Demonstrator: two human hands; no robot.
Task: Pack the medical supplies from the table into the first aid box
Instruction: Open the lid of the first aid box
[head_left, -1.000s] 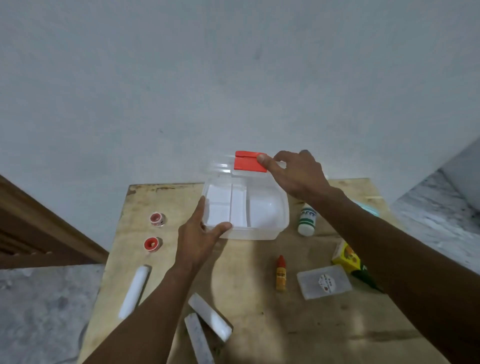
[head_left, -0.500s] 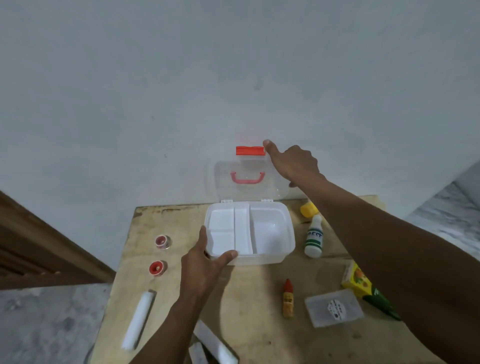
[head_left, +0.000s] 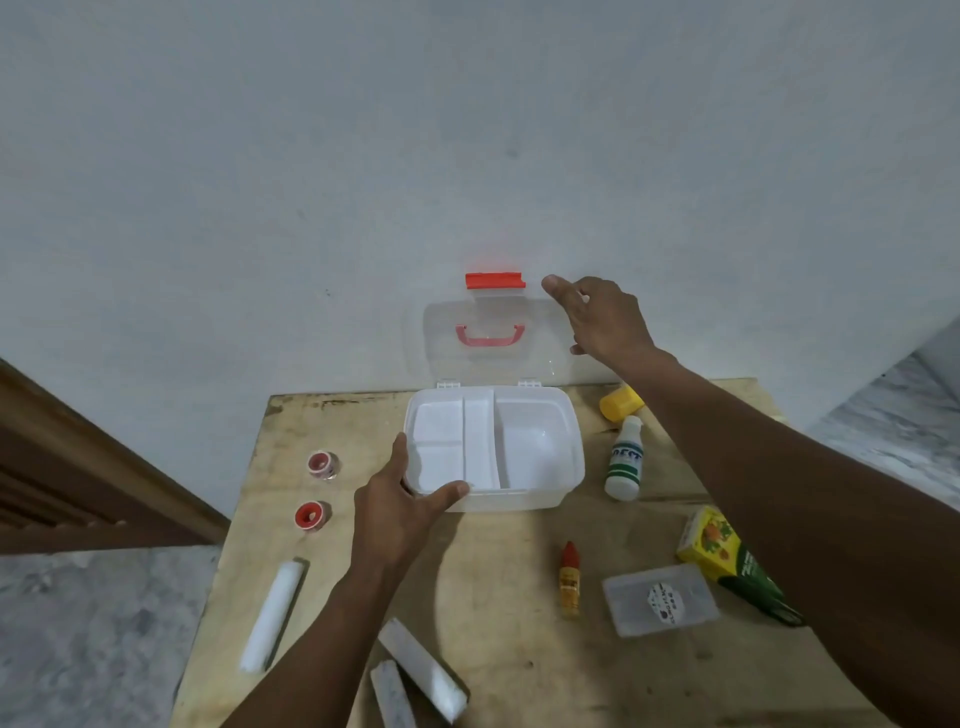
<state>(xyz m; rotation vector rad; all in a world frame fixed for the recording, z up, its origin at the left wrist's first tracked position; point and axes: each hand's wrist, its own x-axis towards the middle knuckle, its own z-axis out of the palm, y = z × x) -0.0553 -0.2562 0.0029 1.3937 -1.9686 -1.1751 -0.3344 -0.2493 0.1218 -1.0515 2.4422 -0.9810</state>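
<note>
The white first aid box (head_left: 571, 452) stands open at the back of the wooden table (head_left: 498, 566). Its clear lid (head_left: 493, 364), with a red latch (head_left: 495, 280), leans upright against the wall. My left hand (head_left: 395, 514) grips the box's front left corner, thumb on the rim. My right hand (head_left: 605, 319) is at the lid's upper right corner with fingers apart; contact is unclear. The compartments hold nothing. A white bottle (head_left: 625, 462), a small red-capped bottle (head_left: 569, 579), a clear case (head_left: 660, 597) and a yellow-green carton (head_left: 727, 558) lie to the right.
Two red tape rolls (head_left: 322, 464) sit left of the box. A white gauze roll (head_left: 272, 613) lies near the left table edge, and two more wrapped rolls (head_left: 423, 675) lie near the front. A yellow cap (head_left: 621, 401) rests behind the white bottle. The wall stands right behind the table.
My right hand swung the lid up from half open to upright against the wall, then slid off the red latch to the lid's corner. My left hand kept its hold on the box.
</note>
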